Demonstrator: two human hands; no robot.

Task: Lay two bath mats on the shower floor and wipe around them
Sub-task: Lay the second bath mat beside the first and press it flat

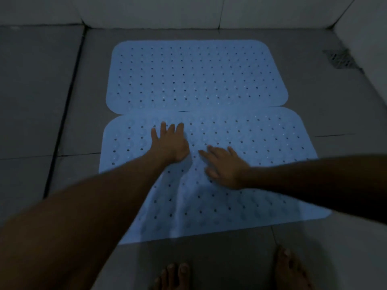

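Note:
Two light blue bath mats dotted with holes lie on the grey tiled shower floor. The far mat [194, 76] lies flat near the back wall. The near mat [261, 141] lies in front of it, their long edges meeting, and its middle looks rippled. My left hand [169, 143] presses flat on the near mat, fingers straight and spread. My right hand [224, 166] rests flat on the same mat just to the right, fingers pointing left.
White tiled walls close off the back and the right side. A floor drain grate [340, 58] sits in the far right corner. A dark groove [65, 109] runs down the floor on the left. My bare feet [289, 271] stand at the near edge.

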